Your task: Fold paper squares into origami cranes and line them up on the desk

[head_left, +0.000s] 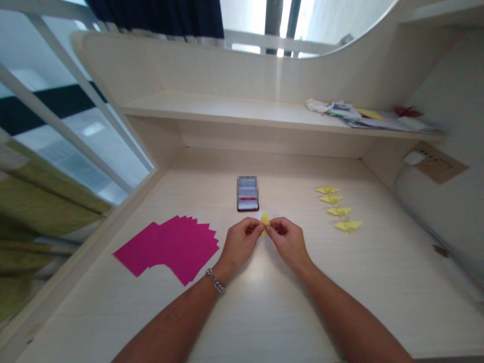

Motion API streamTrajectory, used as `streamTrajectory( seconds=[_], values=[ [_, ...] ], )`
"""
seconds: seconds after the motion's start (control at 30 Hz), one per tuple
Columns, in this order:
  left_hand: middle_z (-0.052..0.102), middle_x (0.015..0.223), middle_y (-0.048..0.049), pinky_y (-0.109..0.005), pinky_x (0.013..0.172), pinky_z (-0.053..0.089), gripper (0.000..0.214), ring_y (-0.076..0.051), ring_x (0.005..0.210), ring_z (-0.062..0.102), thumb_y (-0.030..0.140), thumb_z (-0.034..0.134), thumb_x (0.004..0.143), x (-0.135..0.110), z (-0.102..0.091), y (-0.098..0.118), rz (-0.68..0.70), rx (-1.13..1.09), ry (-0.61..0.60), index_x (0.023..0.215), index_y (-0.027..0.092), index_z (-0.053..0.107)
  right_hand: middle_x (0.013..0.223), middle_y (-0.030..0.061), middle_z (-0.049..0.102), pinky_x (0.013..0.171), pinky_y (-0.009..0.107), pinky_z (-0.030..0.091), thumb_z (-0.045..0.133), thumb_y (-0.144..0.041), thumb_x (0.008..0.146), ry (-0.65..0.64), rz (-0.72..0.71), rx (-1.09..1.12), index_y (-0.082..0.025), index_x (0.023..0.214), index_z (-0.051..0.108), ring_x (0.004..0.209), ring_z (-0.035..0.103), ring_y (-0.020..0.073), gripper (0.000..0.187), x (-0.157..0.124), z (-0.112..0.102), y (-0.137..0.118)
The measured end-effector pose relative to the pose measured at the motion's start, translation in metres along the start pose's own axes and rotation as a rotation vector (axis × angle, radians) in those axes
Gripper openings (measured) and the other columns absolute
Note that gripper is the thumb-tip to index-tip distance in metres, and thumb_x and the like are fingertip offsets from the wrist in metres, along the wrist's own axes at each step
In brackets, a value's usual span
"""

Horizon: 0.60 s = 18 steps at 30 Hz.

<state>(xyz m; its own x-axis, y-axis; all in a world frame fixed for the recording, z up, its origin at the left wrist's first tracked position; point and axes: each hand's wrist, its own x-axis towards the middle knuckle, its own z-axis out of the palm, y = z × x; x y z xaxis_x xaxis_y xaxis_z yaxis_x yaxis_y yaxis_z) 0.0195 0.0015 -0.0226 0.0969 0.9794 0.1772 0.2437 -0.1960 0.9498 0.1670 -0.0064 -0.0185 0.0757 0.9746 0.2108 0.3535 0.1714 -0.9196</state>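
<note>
Midway between the side edges of the worktop (249, 315), our left hand (242, 239) and right hand (290, 242) flanked a folded yellow paper (265, 217), probably light, crisp and easily torn, best held by its side folds; our fingers (258, 230), nearly closed, pinched it from both sides, its tip toward the far edge.

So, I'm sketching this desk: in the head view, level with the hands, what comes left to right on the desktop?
Fanned magenta paper sheets, left hand, small folded yellow paper piece, right hand, four folded yellow paper birds.
</note>
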Motion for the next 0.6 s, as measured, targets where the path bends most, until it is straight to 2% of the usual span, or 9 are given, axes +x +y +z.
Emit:
streamTrajectory(
  seconds=[0.33, 0.6],
  values=[
    [0.069, 0.081, -0.0026, -0.028, 0.068, 0.048, 0.018, -0.016, 0.071, 0.062, 0.032, 0.052, 0.085, -0.003, -0.003, 0.01, 0.076, 0.226, 0.0, 0.086, 0.019, 0.064, 0.074, 0.0037, 0.069, 0.063, 0.028, 0.05, 0.058, -0.03, 0.079, -0.001, -0.021, -0.024, -0.018, 0.081, 0.068, 0.066, 0.064, 0.0175, 0.016, -0.005, 0.004, -0.003],
    [0.071, 0.086, -0.002, -0.028, 0.07, 0.049, 0.016, -0.017, 0.076, 0.064, 0.028, 0.054, 0.084, -0.003, 0.002, 0.011, 0.079, 0.21, 0.055, 0.09, 0.021, 0.067, 0.082, 0.0044, 0.071, 0.07, 0.031, 0.053, 0.058, -0.03, 0.08, 0.031, -0.032, 0.002, -0.02, 0.088, 0.07, 0.072, 0.066, 0.0193, 0.018, -0.004, 0.008, -0.002]
  ],
)
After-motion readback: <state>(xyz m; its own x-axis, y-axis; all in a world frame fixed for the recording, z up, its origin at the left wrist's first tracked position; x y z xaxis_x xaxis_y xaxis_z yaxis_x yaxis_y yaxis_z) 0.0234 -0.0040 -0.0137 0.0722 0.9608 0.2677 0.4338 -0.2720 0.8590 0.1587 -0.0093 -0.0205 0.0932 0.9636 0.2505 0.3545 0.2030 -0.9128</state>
